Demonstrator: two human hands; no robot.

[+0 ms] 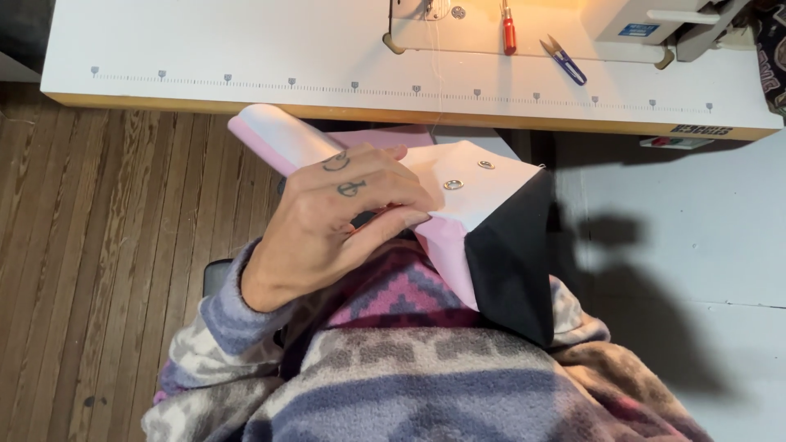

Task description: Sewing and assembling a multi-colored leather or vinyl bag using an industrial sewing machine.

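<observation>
My left hand point(327, 221) lies on a sewn fabric piece point(479, 196) held over my lap, fingers curled and pinching it where the white panel meets the pink one. The piece has a black panel point(512, 262) hanging at the right and two metal eyelets point(453, 185) in the white part. A rolled white and pink end point(278, 135) sticks out to the upper left past my fingers. My right hand is not visible; it may be behind the fabric.
A white sewing table point(246, 57) with a ruler strip along its front edge spans the top. On it are a sewing machine point(630, 20), a red-handled screwdriver point(508, 33) and blue thread snips point(565, 61). A wooden floor point(98, 245) lies at the left.
</observation>
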